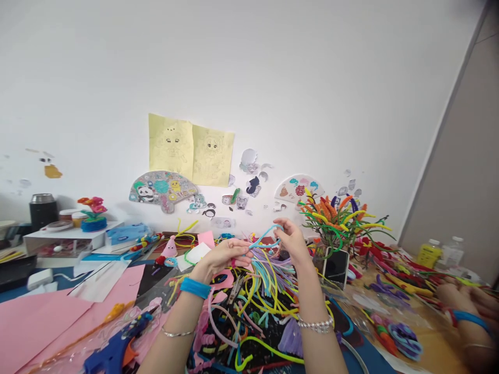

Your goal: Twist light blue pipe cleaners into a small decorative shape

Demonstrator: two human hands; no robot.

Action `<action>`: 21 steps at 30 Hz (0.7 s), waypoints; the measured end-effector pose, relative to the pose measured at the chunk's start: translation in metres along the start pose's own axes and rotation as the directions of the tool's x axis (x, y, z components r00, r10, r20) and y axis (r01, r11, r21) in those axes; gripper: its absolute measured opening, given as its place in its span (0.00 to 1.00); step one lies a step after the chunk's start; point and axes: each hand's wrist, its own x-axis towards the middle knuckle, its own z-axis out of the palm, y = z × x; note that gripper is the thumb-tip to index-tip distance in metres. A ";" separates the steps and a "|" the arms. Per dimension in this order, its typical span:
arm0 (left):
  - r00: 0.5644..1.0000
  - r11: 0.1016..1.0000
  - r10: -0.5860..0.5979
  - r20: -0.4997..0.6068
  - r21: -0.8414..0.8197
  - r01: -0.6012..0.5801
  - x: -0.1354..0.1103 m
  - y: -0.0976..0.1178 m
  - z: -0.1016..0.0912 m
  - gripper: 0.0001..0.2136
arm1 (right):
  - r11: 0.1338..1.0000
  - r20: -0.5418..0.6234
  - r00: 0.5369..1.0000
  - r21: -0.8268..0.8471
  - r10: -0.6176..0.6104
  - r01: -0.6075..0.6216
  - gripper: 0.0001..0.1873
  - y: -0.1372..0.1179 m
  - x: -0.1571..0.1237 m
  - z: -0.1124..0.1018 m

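Between my hands a light blue pipe cleaner [260, 240] is bent into a loop above the pile. My left hand [228, 255] pinches its crossing ends between thumb and fingers. On the loop's far side, my right hand [291, 240] is closed on the pipe cleaner with thumb and fingertips. Right below both hands lies a heap of pastel pipe cleaners [268, 275] in blue, purple and yellow. A lilac tassel-like bundle [290, 336] rests near my right forearm.
At the lower left lies a blue glue gun [107, 356] beside pink paper [42, 327]. A pot of pipe-cleaner flowers [331, 218] and an upright phone [336, 267] stand to the right. Farther right are another person's hands [463, 306] and a yellow bottle [429, 253].
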 end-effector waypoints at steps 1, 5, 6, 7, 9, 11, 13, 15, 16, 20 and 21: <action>1.000 1.000 0.000 -0.005 0.019 0.000 -0.001 0.001 -0.003 0.15 | 1.000 -0.020 1.000 -0.027 -0.001 0.001 0.10 0.001 0.001 -0.003; 1.000 0.994 0.009 -0.029 0.105 -0.006 -0.003 0.003 -0.013 0.11 | 0.996 -0.080 0.996 -0.076 0.034 -0.040 0.07 0.009 0.004 -0.006; 0.999 0.992 0.017 -0.042 0.125 -0.012 -0.003 0.004 -0.015 0.11 | 0.995 -0.067 0.996 -0.071 0.060 -0.065 0.08 0.011 0.004 -0.005; 0.998 0.990 0.028 -0.057 0.141 -0.019 -0.004 0.005 -0.016 0.11 | 0.993 -0.038 0.995 -0.062 0.094 -0.096 0.09 0.012 0.004 -0.004; 0.995 0.985 0.052 -0.088 0.166 -0.037 -0.006 0.008 -0.019 0.11 | 0.984 0.065 0.982 -0.038 0.175 -0.172 0.12 0.013 0.002 -0.005; 0.990 0.983 0.077 -0.118 0.177 -0.055 -0.010 0.011 -0.024 0.11 | 0.968 0.202 0.948 -0.010 0.246 -0.249 0.14 0.010 -0.002 -0.010; 0.985 0.981 0.095 -0.140 0.182 -0.069 -0.014 0.014 -0.029 0.11 | 0.951 0.316 0.905 0.025 0.284 -0.307 0.16 0.006 -0.005 -0.017; 0.983 0.979 0.106 -0.150 0.188 -0.077 -0.017 0.016 -0.035 0.12 | 0.938 0.384 0.876 0.063 0.292 -0.340 0.17 0.002 -0.007 -0.022; 0.982 0.978 0.110 -0.151 0.192 -0.080 -0.018 0.016 -0.038 0.12 | 0.933 0.408 0.865 0.076 0.293 -0.352 0.17 0.001 -0.008 -0.024; 0.981 0.971 0.129 -0.147 0.220 -0.095 -0.019 0.016 -0.042 0.13 | 0.912 0.465 0.826 0.088 0.318 -0.401 0.18 0.001 -0.008 -0.016; 0.980 0.968 0.135 -0.146 0.231 -0.099 -0.019 0.016 -0.042 0.14 | 0.907 0.469 0.821 0.090 0.325 -0.411 0.19 0.002 -0.008 -0.012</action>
